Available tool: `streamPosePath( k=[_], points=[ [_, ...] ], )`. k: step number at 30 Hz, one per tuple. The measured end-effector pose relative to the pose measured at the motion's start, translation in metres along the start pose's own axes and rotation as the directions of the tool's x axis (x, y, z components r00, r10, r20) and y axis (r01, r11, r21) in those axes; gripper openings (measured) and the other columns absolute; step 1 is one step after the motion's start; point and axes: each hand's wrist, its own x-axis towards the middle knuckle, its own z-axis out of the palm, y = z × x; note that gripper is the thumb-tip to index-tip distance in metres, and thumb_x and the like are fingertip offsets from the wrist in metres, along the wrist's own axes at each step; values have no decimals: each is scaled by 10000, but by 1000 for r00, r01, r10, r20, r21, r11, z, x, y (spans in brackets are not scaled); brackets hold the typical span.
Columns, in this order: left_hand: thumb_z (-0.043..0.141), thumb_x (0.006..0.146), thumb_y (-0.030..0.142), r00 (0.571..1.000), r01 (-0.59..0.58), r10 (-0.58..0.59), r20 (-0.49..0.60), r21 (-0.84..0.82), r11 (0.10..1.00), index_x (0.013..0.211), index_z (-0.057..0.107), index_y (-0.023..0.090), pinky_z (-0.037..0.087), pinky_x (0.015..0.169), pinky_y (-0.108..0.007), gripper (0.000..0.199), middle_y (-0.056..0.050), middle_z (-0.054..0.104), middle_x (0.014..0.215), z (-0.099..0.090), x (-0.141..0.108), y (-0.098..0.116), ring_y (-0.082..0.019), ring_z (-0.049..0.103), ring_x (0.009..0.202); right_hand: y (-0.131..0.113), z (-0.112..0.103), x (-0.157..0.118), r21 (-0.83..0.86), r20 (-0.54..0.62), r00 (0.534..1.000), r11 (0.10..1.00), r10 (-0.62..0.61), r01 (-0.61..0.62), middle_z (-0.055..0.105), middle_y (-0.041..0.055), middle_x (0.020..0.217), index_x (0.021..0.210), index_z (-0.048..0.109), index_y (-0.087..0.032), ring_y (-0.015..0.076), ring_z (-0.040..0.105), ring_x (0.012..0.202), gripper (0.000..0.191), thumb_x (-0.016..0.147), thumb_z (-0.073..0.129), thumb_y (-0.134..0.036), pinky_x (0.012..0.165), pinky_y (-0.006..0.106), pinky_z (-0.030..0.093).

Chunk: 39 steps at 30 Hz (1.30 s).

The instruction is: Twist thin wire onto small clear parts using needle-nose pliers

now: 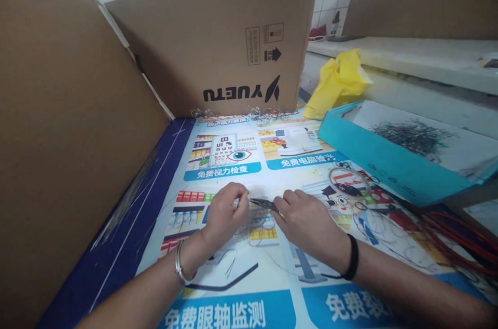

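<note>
My right hand (305, 217) is closed round the handles of needle-nose pliers (261, 203), whose dark jaws point left. Close to the plier tips, my left hand (227, 209) is closed, thumb and forefinger pinching a thin wire (249, 195). Much of that wire is hidden by the fingers or too fine to follow. Thin wire pieces lie on the printed poster sheet (254, 183) under and around both hands. A round coil of wire (350, 169) rests beyond my right hand.
Cardboard panels (175, 49) stand at the left and back. Small wire bundles (260, 113) lie along the back panel's foot. At right are a turquoise box (373, 158) with a heap of wire bits (412, 137), a yellow bag (336, 85) and red cords (459, 241).
</note>
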Motion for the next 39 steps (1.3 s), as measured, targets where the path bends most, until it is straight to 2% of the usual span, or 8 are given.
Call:
streamPosePath(
  k=[6, 17, 28, 39],
  points=[
    [469, 816, 125, 998, -16, 17, -56, 19, 1000, 721, 517, 191, 463, 691, -278, 125, -30, 616, 747, 1, -1, 1, -161, 587, 742, -2, -3, 0, -14, 15, 1000, 1000, 12, -11, 596, 56, 744, 790, 591, -181, 185, 520, 691, 162, 870, 501, -290, 564, 291, 249],
    [469, 832, 130, 999, 19, -20, -40, -20, 1000, 742, 544, 181, 454, 669, -268, 128, -32, 613, 758, 0, -1, 1, -153, 579, 736, -2, -5, 1, 4, 71, 997, 1000, -13, 13, 607, 51, 731, 799, 586, -176, 177, 533, 660, 137, 873, 501, -254, 538, 287, 225],
    [471, 828, 133, 995, 65, -69, -71, -56, 996, 733, 552, 174, 450, 672, -266, 132, -26, 602, 747, 0, -1, 3, -148, 572, 726, -5, -5, 2, 7, 57, 998, 1000, 18, -19, 603, 64, 751, 807, 587, -166, 174, 533, 676, 178, 886, 473, -278, 554, 283, 243],
    [478, 827, 122, 995, 30, -33, -92, -39, 999, 749, 554, 164, 446, 659, -264, 117, -26, 604, 739, 2, -1, 3, -145, 561, 707, -6, 1, 0, -69, -10, 1000, 997, -21, 20, 569, 63, 729, 796, 555, -180, 202, 497, 670, 114, 872, 480, -218, 561, 307, 216]
  ],
)
